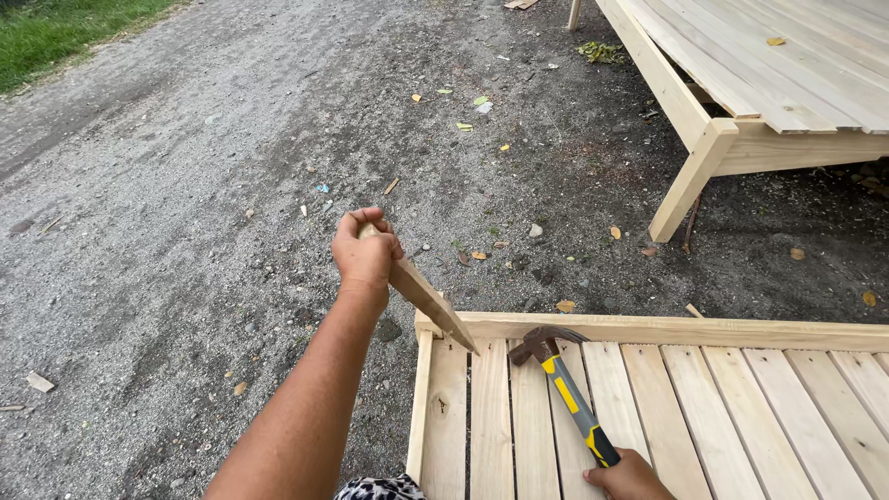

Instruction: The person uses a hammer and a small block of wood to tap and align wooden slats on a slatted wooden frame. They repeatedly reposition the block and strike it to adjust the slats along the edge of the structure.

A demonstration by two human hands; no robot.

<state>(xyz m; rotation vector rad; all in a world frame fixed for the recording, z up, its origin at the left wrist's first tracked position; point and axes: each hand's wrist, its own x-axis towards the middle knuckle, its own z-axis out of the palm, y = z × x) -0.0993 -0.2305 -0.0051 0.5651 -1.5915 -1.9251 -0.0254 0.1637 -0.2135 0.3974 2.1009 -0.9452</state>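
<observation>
Gripping tight with the left hand (366,248), fist closed on a thin pale wooden wedge-shaped strip (428,303) slanting toward five o'clock onto the pale slatted wooden frame (648,329). Clutching, at the right hand (630,479), the yellow-and-black claw hammer (565,389), head pointing eleven o'clock, lying against the slats just beside the strip's tip.

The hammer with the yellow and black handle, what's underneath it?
Under the claw hammer with the yellow and black handle lie pale wooden slats with dark gaps between them. The right hand covers the handle's end. The ground beneath the slats cannot be seen.
</observation>
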